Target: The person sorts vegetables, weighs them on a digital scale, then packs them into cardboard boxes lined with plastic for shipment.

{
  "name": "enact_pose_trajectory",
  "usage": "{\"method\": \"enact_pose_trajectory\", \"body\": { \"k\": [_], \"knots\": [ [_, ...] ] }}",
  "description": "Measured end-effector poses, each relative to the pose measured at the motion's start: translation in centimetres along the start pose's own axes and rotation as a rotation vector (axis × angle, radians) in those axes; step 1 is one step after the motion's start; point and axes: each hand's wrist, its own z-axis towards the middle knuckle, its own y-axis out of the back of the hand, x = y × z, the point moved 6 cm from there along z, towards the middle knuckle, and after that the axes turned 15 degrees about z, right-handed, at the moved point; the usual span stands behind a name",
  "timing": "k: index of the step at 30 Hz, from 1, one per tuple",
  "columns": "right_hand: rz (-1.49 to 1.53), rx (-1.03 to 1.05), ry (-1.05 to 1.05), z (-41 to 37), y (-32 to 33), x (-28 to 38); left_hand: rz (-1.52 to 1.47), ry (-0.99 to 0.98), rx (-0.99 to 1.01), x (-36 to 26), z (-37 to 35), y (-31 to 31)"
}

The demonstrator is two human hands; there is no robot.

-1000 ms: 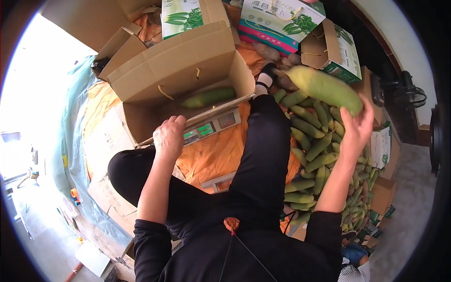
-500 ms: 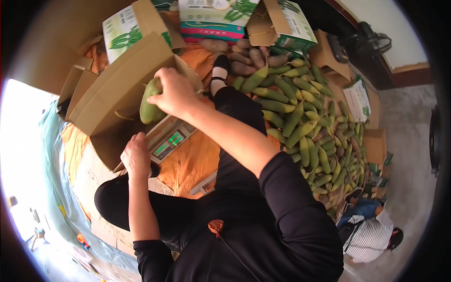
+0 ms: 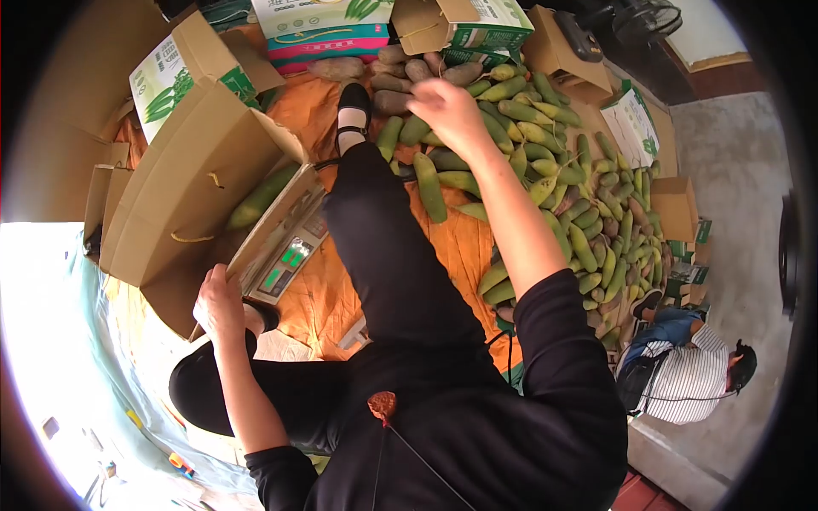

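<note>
The left hand [image 3: 220, 302] rests on the near edge of the open box [image 3: 183, 200], fingers curled over the cardboard and gripping it. The box sits on a scale [image 3: 285, 255] whose green display faces the person, and 1 vegetable [image 3: 260, 198] lies inside it. The right hand [image 3: 447, 106] is stretched out over the pile [image 3: 554, 179] of green vegetables on the orange sheet [image 3: 341, 294], fingers bent downward and loosely curled; I cannot tell whether they grip anything. The pile lies right of the outstretched leg [image 3: 383, 247]. 2 printed cartons [image 3: 319, 25] stand beyond. Another person [image 3: 690, 375] in a striped shirt crouches at the pile's near end.
</note>
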Motion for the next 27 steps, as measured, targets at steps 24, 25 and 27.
{"method": "enact_pose_trajectory", "body": {
  "k": [24,25,27],
  "knots": [
    [-1.310,1.042,0.508,-12.9,-3.6,-24.6,-0.066,0.065,-0.012,-0.6,0.4,0.4],
    [-1.297,1.049,0.529,-12.4,-3.9,-24.6,-0.078,0.064,-0.018,-0.6,0.5,0.5],
    [-1.262,1.195,0.660,-11.8,-5.2,-24.9,-0.090,0.085,0.012,-0.6,0.7,0.6]
  ]
}}
